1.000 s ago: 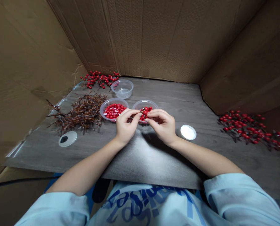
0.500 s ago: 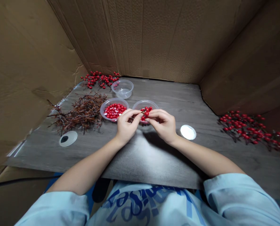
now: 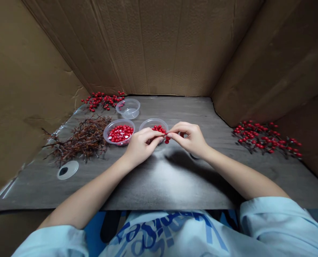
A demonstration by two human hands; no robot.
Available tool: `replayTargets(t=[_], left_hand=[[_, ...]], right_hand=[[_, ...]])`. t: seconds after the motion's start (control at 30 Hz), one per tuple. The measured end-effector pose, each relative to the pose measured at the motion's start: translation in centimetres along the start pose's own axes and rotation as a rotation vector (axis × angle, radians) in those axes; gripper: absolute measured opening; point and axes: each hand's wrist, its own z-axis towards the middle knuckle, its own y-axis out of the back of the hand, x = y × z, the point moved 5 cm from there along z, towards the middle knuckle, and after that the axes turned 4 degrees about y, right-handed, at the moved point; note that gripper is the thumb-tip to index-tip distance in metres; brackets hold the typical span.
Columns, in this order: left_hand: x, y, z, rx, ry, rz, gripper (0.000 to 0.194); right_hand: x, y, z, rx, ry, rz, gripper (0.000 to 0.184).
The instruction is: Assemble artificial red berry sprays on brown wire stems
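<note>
My left hand (image 3: 140, 144) and my right hand (image 3: 189, 138) meet over the table's middle, both pinched on a small sprig of red berries (image 3: 166, 137). The sprig hangs just in front of a clear bowl (image 3: 153, 124) that holds a few red berries. To its left stands a second clear bowl (image 3: 119, 132) full of loose red berries. My right hand covers most of a small white lid on the table.
A heap of bare brown twigs (image 3: 81, 138) lies left of the bowls. An empty clear bowl (image 3: 128, 108) and a berry branch pile (image 3: 102, 100) sit at the back left. More berry branches (image 3: 263, 139) lie right. A clear lid (image 3: 67, 169) rests front left. Cardboard walls surround the grey table (image 3: 161, 182).
The view has tilted and shifted, so everything sits a little lower and left. My hands stay pinched on the sprig, now lower, in front of the bowl; my right hand now covers the white lid.
</note>
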Motion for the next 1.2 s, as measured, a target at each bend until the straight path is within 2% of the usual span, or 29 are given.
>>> replayTargets(t=[0.1,0.2,0.27,0.33,0.4,0.5,0.57,0.7,0.97,1.2], left_hand=[[-0.3,-0.6,0.2,0.025,0.011,-0.041,0.029],[-0.4,-1.0,0.4,0.030,0.011,-0.155,0.056],[-0.7,-1.2,0.5,0.043,-0.020,-0.221,0.062],[-1.0,-1.6,0.6,0.077,-0.054,-0.212,0.060],[-1.5,-2.0,0.8,0.101,-0.089,-0.151,0.049],[-2.4,-2.8,1.1,0.063,-0.185,-0.107,0.023],[-3.1,-3.5,1.3,0.030,-0.245,-0.129,0.013],[-3.9,-5.3,2.0,0.034,-0.276,-0.175,0.011],[-3.9,-8.7,2.6,0.176,-0.197,-0.176,0.012],[-3.9,-9.8,1.9,0.242,-0.247,-0.153,0.015]], right_hand=[[-0.6,0.8,-0.6,-0.007,-0.050,0.009,0.016],[-1.9,2.0,-1.4,-0.056,-0.186,0.104,0.021],[-2.8,2.8,-2.2,-0.090,-0.297,0.233,0.024],[-3.8,3.5,-3.1,-0.120,-0.418,0.379,0.026],[-4.8,4.0,-4.3,-0.147,-0.539,0.511,0.028],[-6.3,4.6,-6.1,-0.193,-0.712,0.630,0.030],[-7.0,4.9,-7.1,-0.221,-0.789,0.650,0.030],[-7.9,5.5,-8.4,-0.258,-0.803,0.617,0.030],[-8.6,7.0,-10.2,-0.281,-0.764,0.383,0.030],[-8.4,6.9,-11.1,-0.184,-0.746,0.265,0.030]])
